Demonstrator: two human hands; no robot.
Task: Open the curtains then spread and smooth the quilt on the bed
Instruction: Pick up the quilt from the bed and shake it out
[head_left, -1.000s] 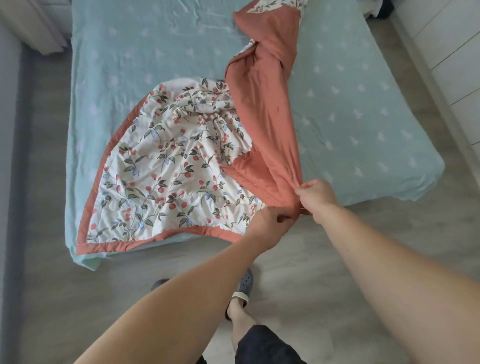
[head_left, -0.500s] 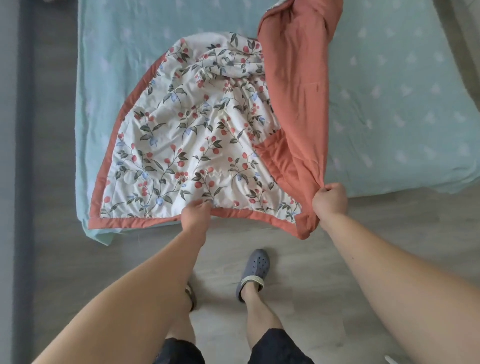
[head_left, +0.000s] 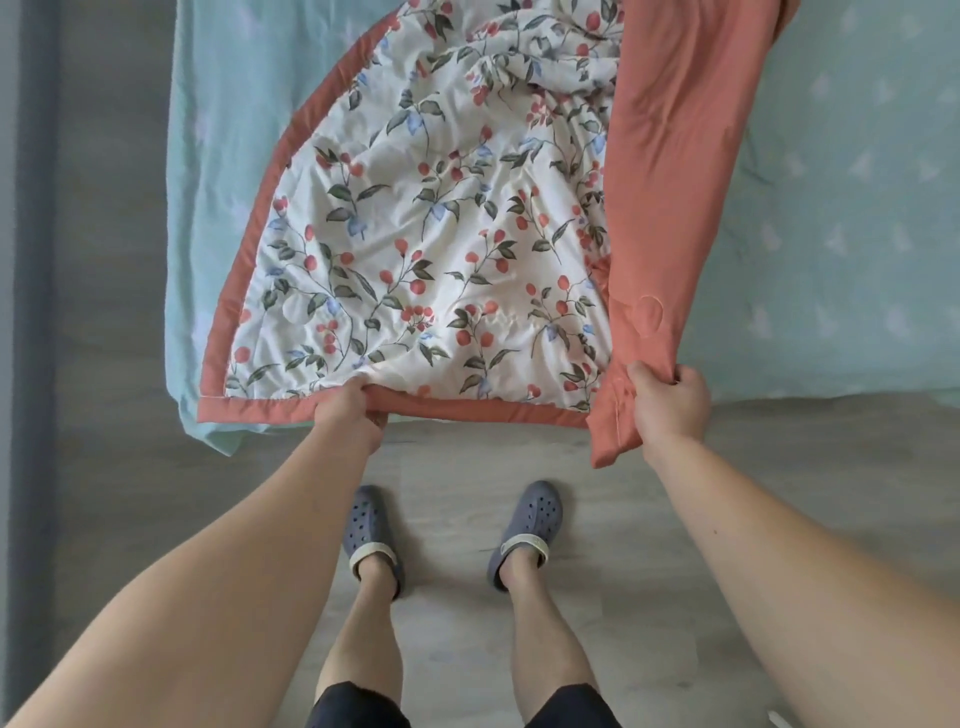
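Nearest, two feet in grey clogs (head_left: 525, 525) stand on the pale wood floor (head_left: 649, 499). Above them the left hand (head_left: 349, 415) pinches the quilt (head_left: 441, 223) by its terracotta border, and the right hand (head_left: 670, 402) clenches a bunched fold of the plain terracotta side (turned over the floral face). The quilt lies partly spread on the bed (head_left: 841, 218), its hem at the foot edge.
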